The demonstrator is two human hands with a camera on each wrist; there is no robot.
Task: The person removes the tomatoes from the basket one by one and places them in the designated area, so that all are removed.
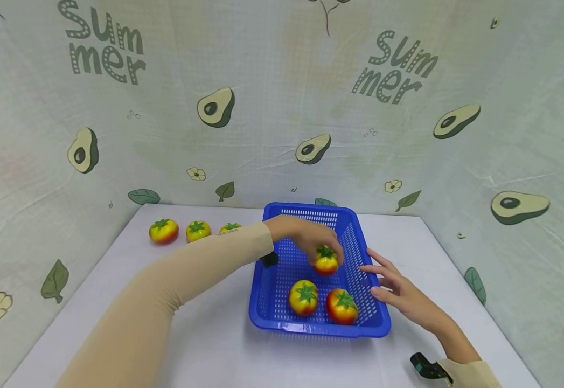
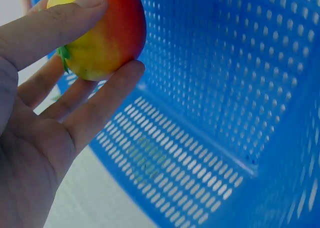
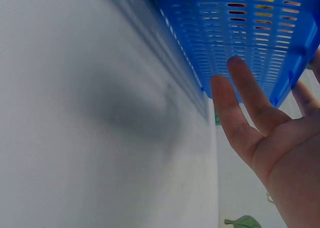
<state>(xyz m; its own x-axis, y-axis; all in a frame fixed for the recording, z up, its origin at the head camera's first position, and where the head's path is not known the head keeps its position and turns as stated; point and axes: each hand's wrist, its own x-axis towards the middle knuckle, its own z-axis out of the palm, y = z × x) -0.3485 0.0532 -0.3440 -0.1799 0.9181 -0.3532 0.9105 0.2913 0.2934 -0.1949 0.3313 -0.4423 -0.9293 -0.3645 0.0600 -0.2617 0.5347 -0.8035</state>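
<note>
My left hand (image 1: 314, 237) reaches into the blue plastic basket (image 1: 259, 291) and holds a red-and-yellow tomato (image 1: 326, 263) between thumb and fingers. In the left wrist view that tomato (image 2: 112, 33) shows its green leafy top towards the palm, above the basket's slotted floor. Two more tomatoes lie in the near half of the basket, a yellower one (image 1: 303, 298) and a redder one (image 1: 342, 307). At the basket's right side is my right hand (image 1: 403, 291), fingers extended along the rim. The right wrist view has its fingers (image 3: 250, 90) near the outer wall; contact is hard to tell.
On the white table (image 1: 214, 334), a row of tomatoes stands at the back left: one (image 1: 164, 231), a second (image 1: 197, 230), and a third (image 1: 230, 227) partly behind my left sleeve. A printed cloth (image 1: 262, 145) encloses the table's back and sides.
</note>
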